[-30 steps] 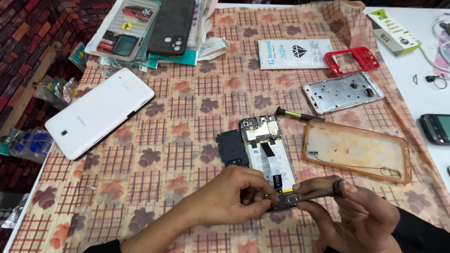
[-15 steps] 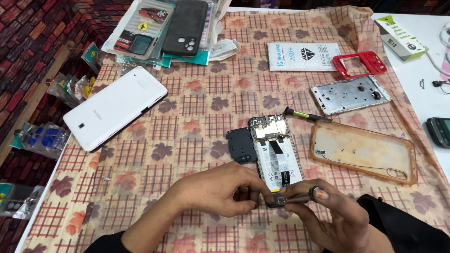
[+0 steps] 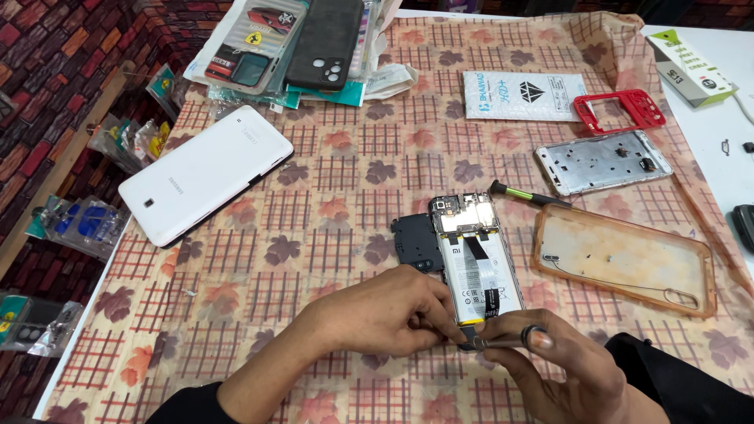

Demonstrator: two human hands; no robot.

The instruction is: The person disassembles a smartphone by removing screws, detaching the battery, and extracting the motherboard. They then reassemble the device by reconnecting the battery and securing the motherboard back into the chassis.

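Note:
An opened phone (image 3: 475,259) lies back-up on the patterned cloth, with its battery and circuit board bare. My left hand (image 3: 385,314) pinches the phone's lower end with the fingertips. My right hand (image 3: 565,373) grips a thin metal tool (image 3: 503,341), and the tool's tip rests at that same lower end. A ring sits on one finger of the right hand. A small black cover piece (image 3: 416,239) lies just left of the phone, touching its side.
A screwdriver (image 3: 530,196), a clear orange-rimmed case (image 3: 628,259), a metal phone frame (image 3: 605,161) and a red frame (image 3: 620,110) lie to the right. A white tablet (image 3: 204,173) is at the left. Phone cases (image 3: 322,39), a white packet (image 3: 522,96) and a box (image 3: 691,67) lie at the back.
Both hands stay at the phone's lower end; the right hand has drawn slightly closer to the left. The view has shifted a little.

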